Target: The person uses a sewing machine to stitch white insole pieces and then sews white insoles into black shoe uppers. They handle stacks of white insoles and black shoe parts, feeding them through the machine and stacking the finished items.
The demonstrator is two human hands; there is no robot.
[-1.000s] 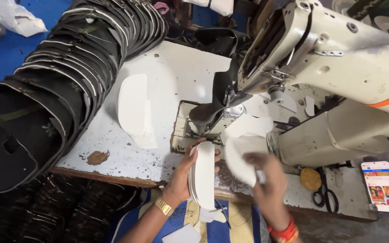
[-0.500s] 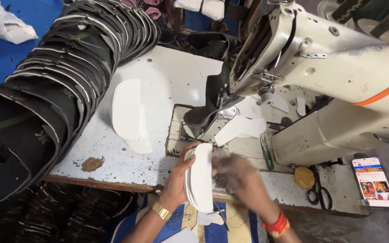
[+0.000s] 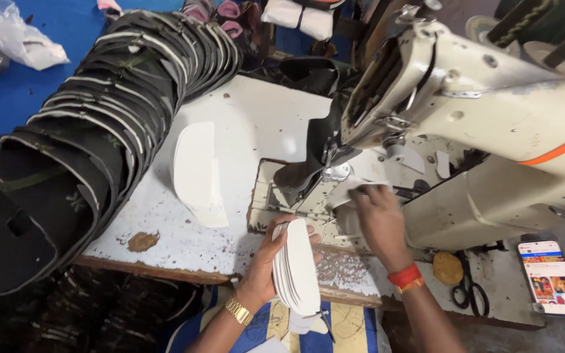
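White curved pieces fill my left hand (image 3: 271,258): I grip a stack of stiff white pieces (image 3: 297,268) on edge, fingers wrapped round it, at the front of the table (image 3: 165,229) just below the needle area. My right hand (image 3: 375,219) lies flat, fingers spread, pressing a single white piece (image 3: 351,194) onto the bed of the sewing machine (image 3: 479,111), right beside the presser foot (image 3: 335,171); it pins the piece rather than closing around it. To do this well, I judge the piece should lie flat and square to the foot, with fingertips kept off the needle line and the stack held clear of the feed. From the head view, another white piece (image 3: 194,173) rests alone further left on the table, well apart from my hands, and a long row of dark stitched pieces (image 3: 99,117) curls along the left edge. Scissors (image 3: 469,291) and a phone (image 3: 552,278) sit near the machine's base on the right.
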